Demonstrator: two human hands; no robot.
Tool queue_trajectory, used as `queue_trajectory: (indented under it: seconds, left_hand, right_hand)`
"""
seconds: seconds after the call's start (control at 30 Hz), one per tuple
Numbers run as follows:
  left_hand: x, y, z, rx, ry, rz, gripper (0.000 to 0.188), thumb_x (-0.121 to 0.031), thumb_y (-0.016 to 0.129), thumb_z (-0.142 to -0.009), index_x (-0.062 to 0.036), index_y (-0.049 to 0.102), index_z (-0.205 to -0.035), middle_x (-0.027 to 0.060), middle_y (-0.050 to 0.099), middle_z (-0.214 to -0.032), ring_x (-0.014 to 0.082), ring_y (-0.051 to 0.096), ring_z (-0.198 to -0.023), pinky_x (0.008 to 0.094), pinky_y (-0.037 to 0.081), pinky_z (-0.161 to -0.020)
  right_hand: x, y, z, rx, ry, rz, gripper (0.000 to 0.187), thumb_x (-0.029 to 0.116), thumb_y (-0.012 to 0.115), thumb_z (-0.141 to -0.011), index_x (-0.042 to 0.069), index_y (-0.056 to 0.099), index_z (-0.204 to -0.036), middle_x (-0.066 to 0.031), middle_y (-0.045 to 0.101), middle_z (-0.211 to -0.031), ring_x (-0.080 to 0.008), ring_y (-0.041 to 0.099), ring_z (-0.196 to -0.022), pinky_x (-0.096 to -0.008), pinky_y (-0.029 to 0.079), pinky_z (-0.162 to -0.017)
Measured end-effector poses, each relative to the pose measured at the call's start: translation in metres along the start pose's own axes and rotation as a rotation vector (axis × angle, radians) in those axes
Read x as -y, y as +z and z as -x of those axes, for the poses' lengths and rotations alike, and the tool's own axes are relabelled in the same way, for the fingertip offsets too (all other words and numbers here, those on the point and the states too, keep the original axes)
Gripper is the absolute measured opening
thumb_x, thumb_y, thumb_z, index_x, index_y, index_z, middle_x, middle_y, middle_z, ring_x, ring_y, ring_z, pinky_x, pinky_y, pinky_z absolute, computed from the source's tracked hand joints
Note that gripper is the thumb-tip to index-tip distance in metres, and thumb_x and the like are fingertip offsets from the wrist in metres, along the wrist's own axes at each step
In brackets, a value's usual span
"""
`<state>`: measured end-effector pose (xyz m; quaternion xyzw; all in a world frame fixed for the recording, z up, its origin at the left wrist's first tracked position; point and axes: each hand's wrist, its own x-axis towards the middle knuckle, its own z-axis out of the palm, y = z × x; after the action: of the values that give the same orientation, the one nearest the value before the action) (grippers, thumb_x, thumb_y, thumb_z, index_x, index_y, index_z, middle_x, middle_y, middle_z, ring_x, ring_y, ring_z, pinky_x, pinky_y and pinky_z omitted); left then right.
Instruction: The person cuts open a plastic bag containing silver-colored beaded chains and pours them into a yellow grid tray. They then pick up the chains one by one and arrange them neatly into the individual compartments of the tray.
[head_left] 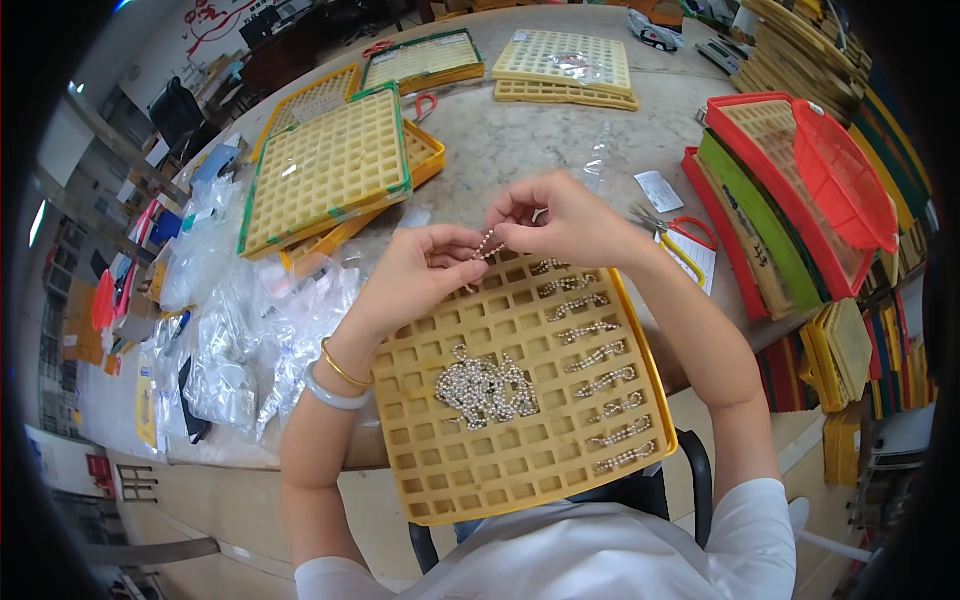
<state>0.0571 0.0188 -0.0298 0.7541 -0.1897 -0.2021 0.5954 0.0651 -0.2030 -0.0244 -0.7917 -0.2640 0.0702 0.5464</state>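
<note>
A yellow compartment tray [470, 470] with rows of small square pockets lies in front of me, its near edge close to my body. In its middle rests a heap of silvery bead chains [485, 390]. Several short bead chains lie singly in the pockets along the right side. Above the tray's far edge, my left hand [430, 265] and my right hand [545, 220] pinch a short bead chain [488, 246] between them. Both hands have their fingers closed on it. The fingertips hide part of the chain. A gold bangle and a pale bangle circle my left wrist.
Clear plastic bags [225, 350] are piled at the left. Stacked trays [325, 170] stand at the far left, more trays [560, 65] at the back. Red-handled scissors [690, 230] lie on papers to the right, beside a red basket [850, 185] and upright trays.
</note>
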Motion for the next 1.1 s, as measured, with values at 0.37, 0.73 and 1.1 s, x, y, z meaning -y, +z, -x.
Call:
queue_trajectory:
  seconds: [0.37,0.73,1.1]
  left_hand:
    - [0.011,-0.001,-0.004,-0.198,0.159,-0.638,0.021,-0.002,0.07,-0.08,0.0009,0.071,-0.101,0.0122,0.073,-0.092,0.0161,0.069,-0.074,0.0261,0.055,-0.071]
    - [0.003,-0.011,0.004,-0.151,0.181,-0.716,0.019,0.0,0.069,-0.079,0.0024,0.071,-0.098,0.0136,0.072,-0.09,0.02,0.071,-0.079,0.029,0.057,-0.073]
    - [-0.023,0.0,0.02,-0.018,0.116,-0.543,0.019,-0.005,0.067,-0.083,0.0021,0.071,-0.099,0.015,0.072,-0.087,0.0214,0.071,-0.078,0.0304,0.056,-0.073]
  right_hand:
    - [-0.023,0.002,0.001,-0.018,-0.016,0.416,0.013,0.009,0.067,-0.078,0.002,0.07,-0.088,-0.015,0.07,-0.081,-0.0289,0.067,-0.075,-0.0366,0.052,-0.07]
    - [-0.013,0.0,0.008,0.005,-0.139,0.532,0.017,0.017,0.069,-0.079,0.005,0.072,-0.091,-0.0145,0.07,-0.084,-0.0311,0.067,-0.079,-0.0393,0.052,-0.073]
    - [0.03,0.032,0.041,0.604,-0.22,0.416,0.014,0.016,0.071,-0.077,0.006,0.07,-0.087,-0.0103,0.067,-0.082,-0.028,0.065,-0.08,-0.038,0.051,-0.074]
